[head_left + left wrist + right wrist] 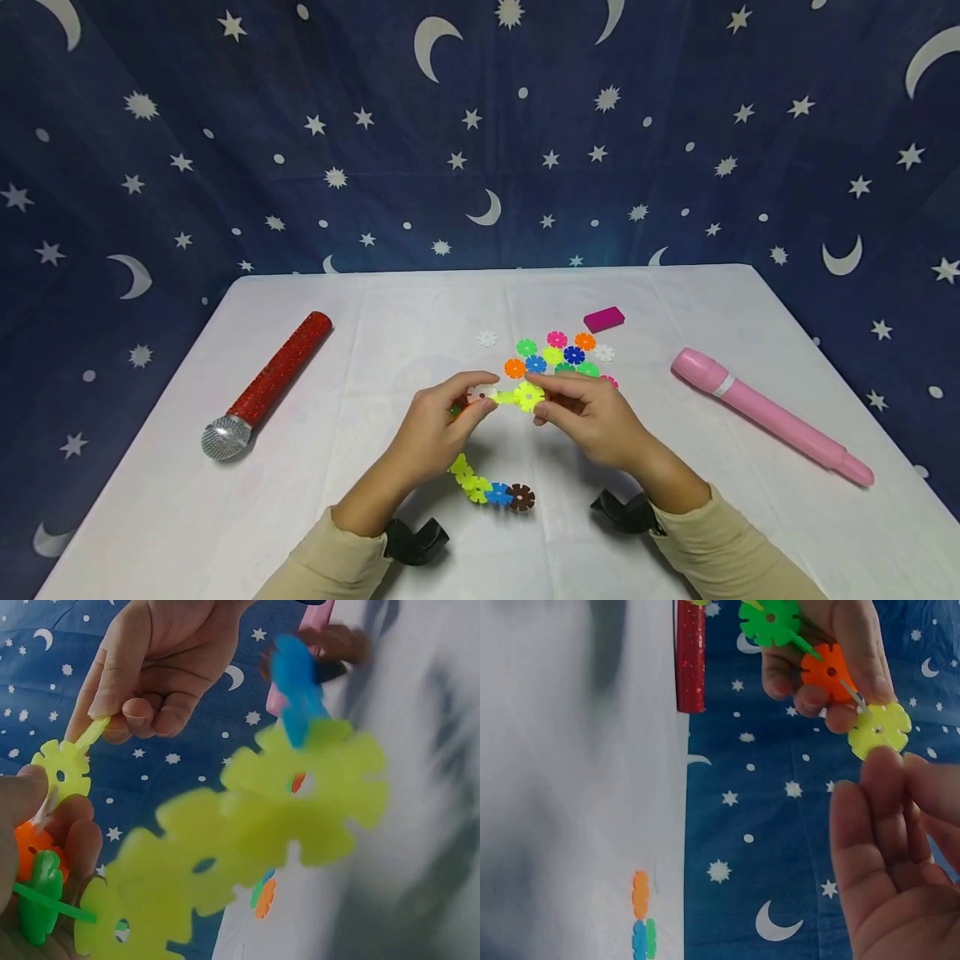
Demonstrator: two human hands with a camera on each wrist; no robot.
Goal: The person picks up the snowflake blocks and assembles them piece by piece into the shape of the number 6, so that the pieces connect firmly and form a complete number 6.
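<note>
Between thumb and fingers, my left hand (435, 421) grips a chain of notched plastic flower discs (477, 488). The chain hangs below that hand in a curve, with yellow, blue and brown discs toward its low end. Green (769, 622) and orange discs (829, 673) of the chain show at the left fingers in the right wrist view, and a white disc (482, 392) in the head view. My right hand (600, 418) pinches a bright yellow disc (529, 397). That disc meets another yellow disc (61, 771) close to the left fingertips.
Loose notched discs in several colours (573, 355) lie behind the hands, with a white disc (487, 338) apart. Beyond them is a magenta block (603, 320). A red glittery microphone (273, 375) lies left, a pink wand-shaped object (780, 417) right, on the white-covered table (150, 500).
</note>
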